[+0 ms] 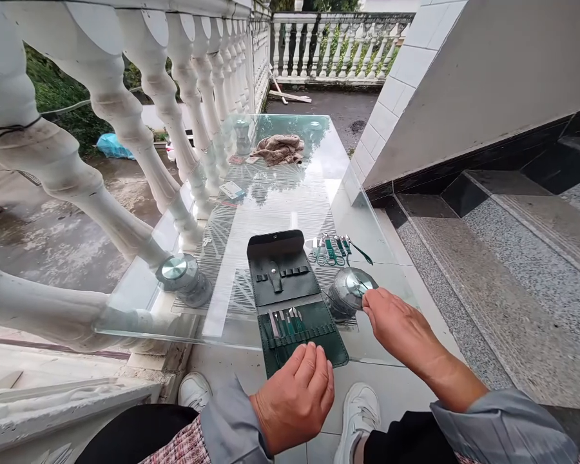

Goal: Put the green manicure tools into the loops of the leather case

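Observation:
An unfolded dark green manicure case (290,293) lies on the glass table, its near end reaching past the table's front edge. Slim metal tools (286,322) with green handles sit in the loops of its lower panel; the upper panel's loops hold nothing. My left hand (297,399) is closed at the near edge of the case, thumb hidden. To the right, my right hand (401,322) pinches a thin, small tool (362,285), whose kind I cannot make out. Beyond it, several nail clippers and scissors (331,248) with green grips lie beside the case.
The glass table top (290,200) rests on round metal-capped legs (176,267). A crumpled brown cloth (278,149) and a small card packet (232,189) lie farther back. White balusters (140,116) line the left; stone stairs (512,245) rise on the right.

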`<state>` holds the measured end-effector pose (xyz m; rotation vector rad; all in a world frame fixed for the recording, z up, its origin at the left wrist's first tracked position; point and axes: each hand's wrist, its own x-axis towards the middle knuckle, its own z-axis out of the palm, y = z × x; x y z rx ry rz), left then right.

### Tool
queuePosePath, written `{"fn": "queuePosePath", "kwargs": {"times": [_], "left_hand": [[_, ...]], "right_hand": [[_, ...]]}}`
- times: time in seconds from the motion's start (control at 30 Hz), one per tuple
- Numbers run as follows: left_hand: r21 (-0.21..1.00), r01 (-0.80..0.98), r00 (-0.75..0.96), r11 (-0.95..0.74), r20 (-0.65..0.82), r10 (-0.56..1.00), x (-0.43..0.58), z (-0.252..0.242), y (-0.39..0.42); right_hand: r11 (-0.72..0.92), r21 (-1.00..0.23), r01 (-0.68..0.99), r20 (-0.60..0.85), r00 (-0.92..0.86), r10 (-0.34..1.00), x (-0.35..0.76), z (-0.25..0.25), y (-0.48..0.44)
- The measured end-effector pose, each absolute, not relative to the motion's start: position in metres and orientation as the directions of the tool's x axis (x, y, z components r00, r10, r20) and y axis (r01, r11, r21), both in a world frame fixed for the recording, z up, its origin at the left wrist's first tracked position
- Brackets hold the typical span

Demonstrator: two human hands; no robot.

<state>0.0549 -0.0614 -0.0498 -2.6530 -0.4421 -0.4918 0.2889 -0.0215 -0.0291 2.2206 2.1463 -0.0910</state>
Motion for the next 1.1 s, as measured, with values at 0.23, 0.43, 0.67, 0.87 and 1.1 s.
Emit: {"fn": "queuePosePath", "kwargs": {"times": [0.23,0.43,0.67,0.87,1.1], "left_hand": [[-0.326,0.374,0.885,-0.868,0.404,0.23,0.054,-0.05,-0.061],[-0.331,0.384,0.884,-0.862,0.4,0.24,0.055,-0.051,-0.062],[-0.339,0.388,0.885,-0.857,0.397,0.244,0.054,-0.052,-0.063],[-0.345,0.389,0.887,-0.854,0.39,0.247,0.054,-0.05,-0.063],[-0.354,0.385,0.894,-0.852,0.372,0.25,0.054,-0.052,-0.064]], "right_hand": [[-0.097,-0.216,0.972,-0.074,0.082,0.994,0.295,-0.028,-0.019],[-0.267,-0.317,0.91,-0.144,0.232,0.962,0.296,-0.023,-0.014],[-0.14,-0.276,0.951,-0.078,0.123,0.989,0.295,-0.027,-0.011],[-0.188,-0.211,0.959,-0.074,0.176,0.982,0.293,-0.029,-0.007],[-0.207,-0.207,0.956,-0.045,0.202,0.978,0.297,-0.031,-0.005]]}}
